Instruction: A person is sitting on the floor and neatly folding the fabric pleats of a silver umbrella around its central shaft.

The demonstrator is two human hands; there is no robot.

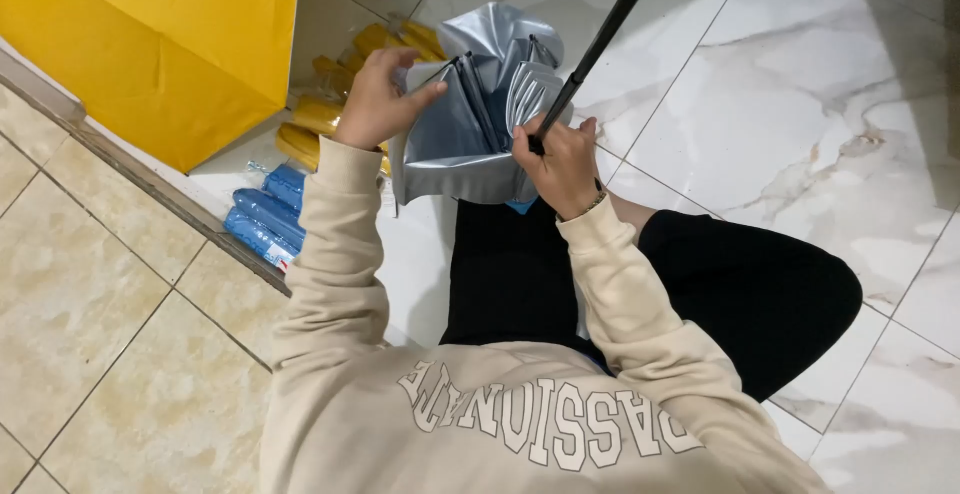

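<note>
Head camera view, looking straight down at a person seated on a white marbled tile floor [800, 104], wearing a beige sweatshirt and black trousers. At the upper left a large open yellow umbrella canopy [170, 34] fills the corner, resting partly over a beige tiled step. In front of the person's knees is a half-folded silver umbrella [470, 124], its grey fabric bunched in pleats with dark ribs showing. Its thin black shaft [605, 29] rises from the folds toward the upper right and out of the frame. Just behind the silver umbrella lie several folded yellow umbrellas [320, 119] in a row, and nearer the step several folded blue umbrellas [265, 216] in clear wrapping. The left hand [378, 99] pinches the top left edge of the silver fabric, fingers curled. The right hand [560, 164] is closed around the base of the shaft, where it meets the folds
</note>
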